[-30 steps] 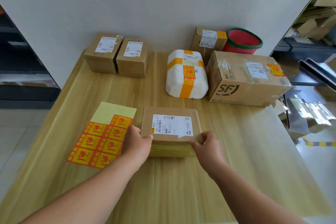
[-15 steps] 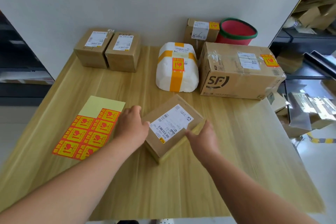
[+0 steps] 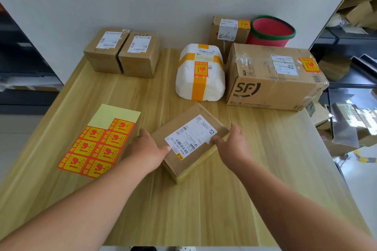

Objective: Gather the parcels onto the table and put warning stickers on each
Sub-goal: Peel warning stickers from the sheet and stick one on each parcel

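A flat brown parcel [image 3: 189, 140] with a white shipping label lies turned at an angle on the wooden table [image 3: 204, 206]. My left hand [image 3: 148, 150] grips its left edge and my right hand [image 3: 234, 144] grips its right edge. To the left lies a sheet of red and yellow warning stickers [image 3: 98, 146]. Two small brown parcels [image 3: 122, 53] stand at the back left without stickers. A white foam parcel [image 3: 201, 73], a large SF carton [image 3: 273, 77] and a small box [image 3: 228, 32] at the back each carry a warning sticker.
A red bucket with a green rim [image 3: 271, 31] stands behind the large carton by the wall. Shelves with cardboard and loose packaging [image 3: 346, 124] fill the right side. Dark shelving [image 3: 18, 63] is on the left beyond the table edge.
Both hands have turned the flat parcel from square to diagonal and shifted it slightly away from me. The view has tilted a little downwards.
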A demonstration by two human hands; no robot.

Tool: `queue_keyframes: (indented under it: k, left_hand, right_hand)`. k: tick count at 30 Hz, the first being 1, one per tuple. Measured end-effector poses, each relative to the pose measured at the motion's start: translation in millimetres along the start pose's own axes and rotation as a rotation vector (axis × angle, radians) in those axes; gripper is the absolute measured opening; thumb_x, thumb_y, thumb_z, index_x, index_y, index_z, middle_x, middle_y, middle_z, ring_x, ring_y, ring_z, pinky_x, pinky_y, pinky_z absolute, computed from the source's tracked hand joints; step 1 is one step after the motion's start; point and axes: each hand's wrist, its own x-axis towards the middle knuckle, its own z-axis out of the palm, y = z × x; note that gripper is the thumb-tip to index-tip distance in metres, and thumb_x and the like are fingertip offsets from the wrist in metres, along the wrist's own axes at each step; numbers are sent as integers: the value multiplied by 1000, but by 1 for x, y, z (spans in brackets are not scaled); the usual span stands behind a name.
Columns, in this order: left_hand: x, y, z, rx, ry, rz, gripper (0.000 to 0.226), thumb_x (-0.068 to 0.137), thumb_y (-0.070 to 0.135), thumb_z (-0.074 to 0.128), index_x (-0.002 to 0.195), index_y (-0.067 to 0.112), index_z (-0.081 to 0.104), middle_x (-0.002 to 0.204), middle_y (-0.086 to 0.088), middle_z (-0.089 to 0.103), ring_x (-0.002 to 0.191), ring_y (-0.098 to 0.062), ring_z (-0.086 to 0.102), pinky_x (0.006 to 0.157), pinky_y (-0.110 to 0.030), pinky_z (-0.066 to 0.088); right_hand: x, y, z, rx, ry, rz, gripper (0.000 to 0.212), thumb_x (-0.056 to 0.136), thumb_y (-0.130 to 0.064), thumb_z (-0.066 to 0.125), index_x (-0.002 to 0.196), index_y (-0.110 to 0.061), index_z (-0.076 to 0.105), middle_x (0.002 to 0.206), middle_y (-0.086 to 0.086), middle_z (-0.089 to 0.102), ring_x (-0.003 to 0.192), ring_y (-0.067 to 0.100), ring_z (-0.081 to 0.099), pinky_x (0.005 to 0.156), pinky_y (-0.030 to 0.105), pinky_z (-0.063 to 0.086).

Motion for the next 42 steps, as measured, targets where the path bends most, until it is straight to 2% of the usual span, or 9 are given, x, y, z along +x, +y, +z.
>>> queue_keyframes:
  k: [5, 10, 17, 24, 27, 30, 36, 39, 42]
  left_hand:
    - [-9, 4, 6, -534, -394, -179, 47, 93, 43, 55, 133, 19, 46, 117, -9, 57, 87, -30, 60, 79, -38, 48]
    - [9, 16, -2, -664, -230, -142, 20, 94, 21, 57, 111, 16, 48, 98, -4, 58, 91, -27, 57, 76, -38, 49]
    - [16, 12, -7, -538, -114, 17, 44, 84, 9, 64, 125, 18, 49, 116, -1, 62, 101, -22, 57, 86, -34, 46]
    - [21, 8, -14, -575, 148, -64, 63, 79, 12, 71, 132, 9, 38, 125, -11, 49, 97, -25, 50, 71, -33, 39]
    - [16, 7, -8, -631, 154, -171, 59, 77, 21, 76, 125, 8, 43, 123, -12, 53, 103, -31, 54, 74, -33, 41]
    - [7, 7, 3, -803, -18, -193, 21, 86, 23, 68, 102, 20, 55, 98, 1, 62, 88, -22, 54, 76, -31, 42]
    - [15, 5, 6, -949, -105, -203, 21, 88, 16, 63, 105, 19, 52, 104, 0, 62, 92, -21, 60, 78, -36, 51]
    - [24, 3, -3, -880, -70, -57, 38, 87, 2, 57, 121, 18, 49, 108, 2, 63, 81, -10, 59, 61, -26, 44]
    - [34, 0, -9, -748, -90, 15, 55, 84, 0, 54, 134, 20, 43, 112, 1, 63, 87, -15, 61, 67, -31, 52]
  right_hand:
    - [2, 0, 4, -74, -22, -19, 35, 92, -31, 58, 122, -16, 47, 118, 2, 55, 94, 20, 56, 72, 33, 45]
    - [-6, 9, 3, -36, -21, 17, 43, 83, -42, 70, 108, -15, 48, 105, 0, 54, 87, 18, 57, 71, 32, 48]
    - [-15, 5, 1, -65, -96, 20, 35, 85, -40, 68, 100, -17, 46, 85, -7, 55, 71, 9, 56, 52, 25, 40]
    - [-11, -25, 4, -132, -182, -60, 11, 88, -25, 54, 88, -15, 59, 82, 4, 67, 66, 17, 60, 57, 33, 50]
    - [10, -44, -4, -207, -20, -178, 24, 92, -27, 52, 113, -17, 57, 108, 2, 61, 91, 20, 59, 69, 31, 48]
    - [27, -54, -1, -330, -88, -255, 44, 96, -28, 51, 136, -13, 45, 134, 5, 49, 117, 25, 50, 85, 33, 44]
    - [29, -49, 19, -433, -194, -217, 23, 93, -32, 51, 107, -15, 57, 95, 0, 57, 77, 17, 53, 54, 27, 38]
    - [19, -45, 29, -414, -235, -201, 29, 91, -42, 55, 103, -15, 55, 88, -2, 57, 77, 18, 57, 56, 28, 42]
    - [14, -47, 36, -373, -235, -165, 36, 90, -47, 56, 105, -14, 54, 93, 0, 60, 83, 20, 61, 64, 32, 49]
